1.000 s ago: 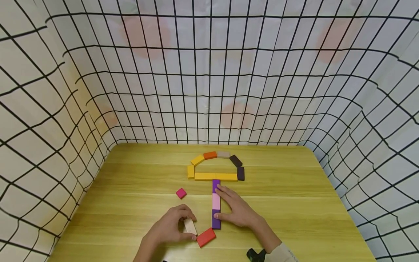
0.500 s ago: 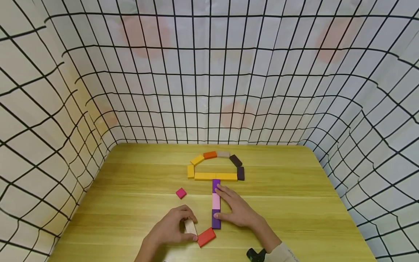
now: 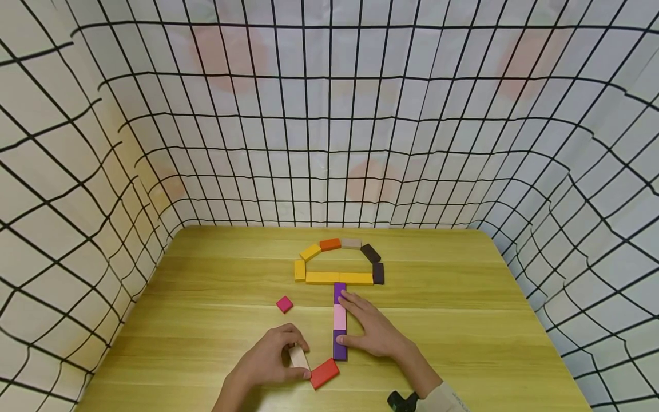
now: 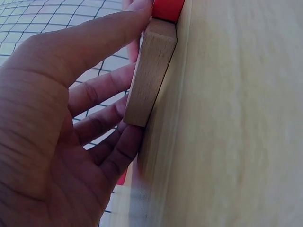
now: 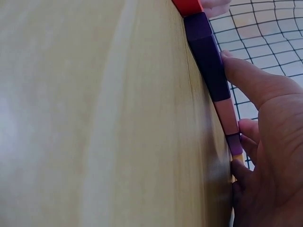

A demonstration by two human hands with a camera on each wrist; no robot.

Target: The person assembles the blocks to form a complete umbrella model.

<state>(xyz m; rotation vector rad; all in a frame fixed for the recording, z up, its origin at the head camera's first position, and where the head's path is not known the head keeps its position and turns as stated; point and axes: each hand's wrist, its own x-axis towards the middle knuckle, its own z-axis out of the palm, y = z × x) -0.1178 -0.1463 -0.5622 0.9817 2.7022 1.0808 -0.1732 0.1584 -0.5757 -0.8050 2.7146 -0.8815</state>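
My left hand (image 3: 265,356) holds a plain wooden block (image 3: 300,358) flat on the table, thumb at its near end and fingers round its far end. In the left wrist view the wooden block (image 4: 149,78) meets a red block (image 4: 168,9). That red block (image 3: 324,373) lies slanted, one corner by the foot of a straight column: a dark purple block (image 3: 340,350), a pink block (image 3: 340,316) and a purple block (image 3: 340,288). My right hand (image 3: 378,331) rests on the column, thumb on the lower purple block and fingertips at the upper one.
Beyond the column, yellow blocks (image 3: 322,277) form a bar under an arch of yellow, orange, grey and dark blocks (image 3: 370,252). A crimson block (image 3: 285,304) lies alone to the left. Black netting (image 3: 329,134) rises around the wooden table (image 3: 463,320).
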